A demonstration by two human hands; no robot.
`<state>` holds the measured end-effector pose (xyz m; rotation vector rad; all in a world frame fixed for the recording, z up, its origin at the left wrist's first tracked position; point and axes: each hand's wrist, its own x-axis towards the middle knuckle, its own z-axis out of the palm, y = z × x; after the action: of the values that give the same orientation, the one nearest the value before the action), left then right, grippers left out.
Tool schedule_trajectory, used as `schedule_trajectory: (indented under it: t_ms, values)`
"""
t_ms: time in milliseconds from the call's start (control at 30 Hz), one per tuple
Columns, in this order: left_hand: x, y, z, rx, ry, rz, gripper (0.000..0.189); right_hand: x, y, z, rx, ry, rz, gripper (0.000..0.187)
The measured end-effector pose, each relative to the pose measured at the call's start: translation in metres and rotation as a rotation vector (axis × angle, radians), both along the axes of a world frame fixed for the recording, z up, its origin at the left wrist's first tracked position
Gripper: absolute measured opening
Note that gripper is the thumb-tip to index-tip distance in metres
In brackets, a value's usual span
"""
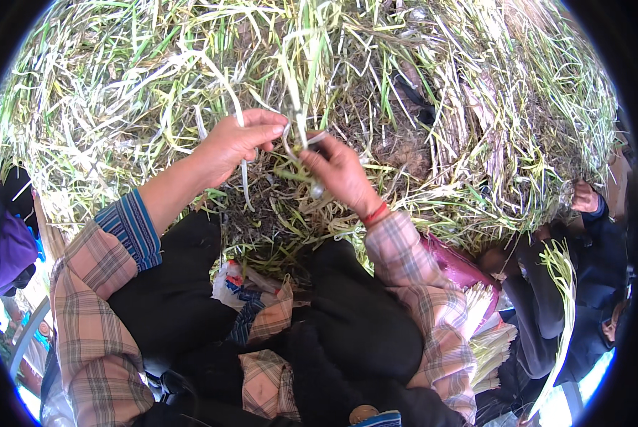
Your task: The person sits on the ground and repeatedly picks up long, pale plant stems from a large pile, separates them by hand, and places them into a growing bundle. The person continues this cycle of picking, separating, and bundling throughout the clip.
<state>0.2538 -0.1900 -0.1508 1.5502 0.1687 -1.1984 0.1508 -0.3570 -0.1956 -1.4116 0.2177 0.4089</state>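
My left hand pinches a thin, pale plant strip between thumb and forefinger. A long whitish leaf passes behind or through that hand and dangles below it. Close by on the right, my right hand grips the lower end of a pale green stalk, whose leaves run up into the heap. Blurring hides exactly how the strip and stalk meet between my fingertips. Both hands are above a broad heap of loose green and straw-coloured leaves.
Bundles of pale stalks lie by my right elbow, beside a shiny magenta bag. Another person's hand touches the heap's right edge. A drooping bunch of stalks is near that person. Someone in purple is at far left.
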Motion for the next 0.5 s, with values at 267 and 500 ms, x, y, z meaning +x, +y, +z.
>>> schedule_trajectory:
  t_ms: [267,500]
  values:
    - [-0.01,-0.007,0.018,-0.051,-0.202,-0.049,0.018,-0.008,0.022,0.029,-0.64,-0.431,0.071,0.036]
    - [0.0,-0.005,0.026,-0.052,-0.283,-0.161,0.016,0.0,0.017,0.034,0.09,-0.021,-0.186,0.032]
